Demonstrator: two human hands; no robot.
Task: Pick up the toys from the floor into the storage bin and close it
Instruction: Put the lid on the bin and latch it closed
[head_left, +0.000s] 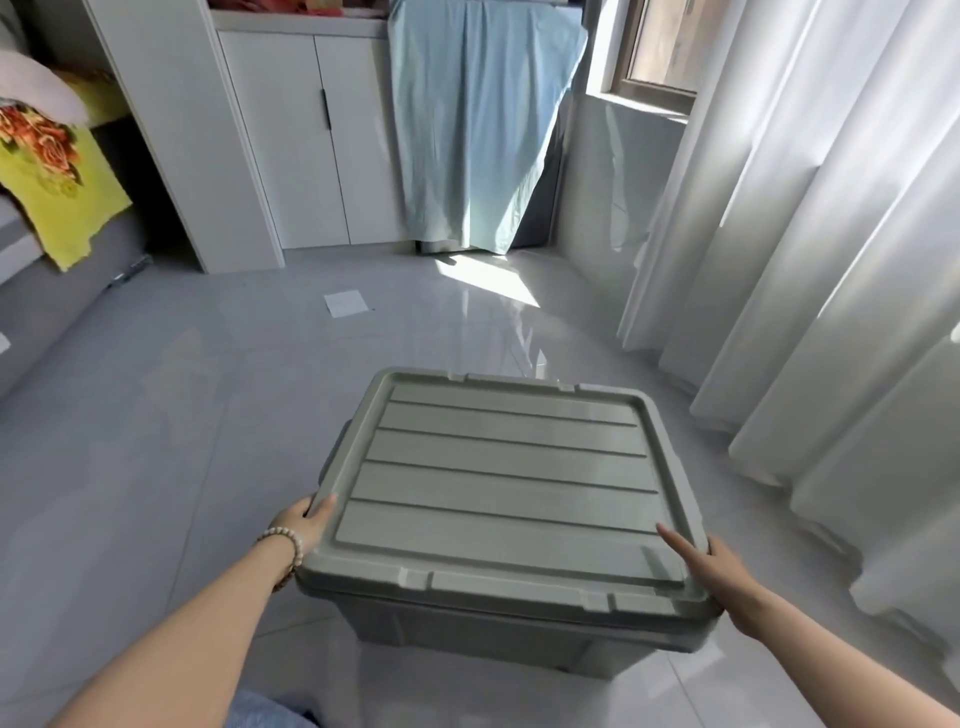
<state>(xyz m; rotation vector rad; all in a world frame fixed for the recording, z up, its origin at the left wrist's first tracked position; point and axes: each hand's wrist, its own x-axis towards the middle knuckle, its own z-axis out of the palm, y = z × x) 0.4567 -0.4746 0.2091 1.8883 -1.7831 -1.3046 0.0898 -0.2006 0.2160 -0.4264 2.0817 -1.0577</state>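
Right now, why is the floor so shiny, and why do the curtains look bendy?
In the head view, sunlight makes a bright patch on the glossy floor tiles, which faintly mirror the blue sheet; the wide-angle lens bends the white curtains near the edge; the bin lid looks sharp.

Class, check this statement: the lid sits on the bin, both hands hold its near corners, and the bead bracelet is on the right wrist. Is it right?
One thing is wrong: the bracelet is on the left wrist, not the right, as the head view shows. The rest stands: the lid sits on the bin, and the left hand and right hand hold its near corners.
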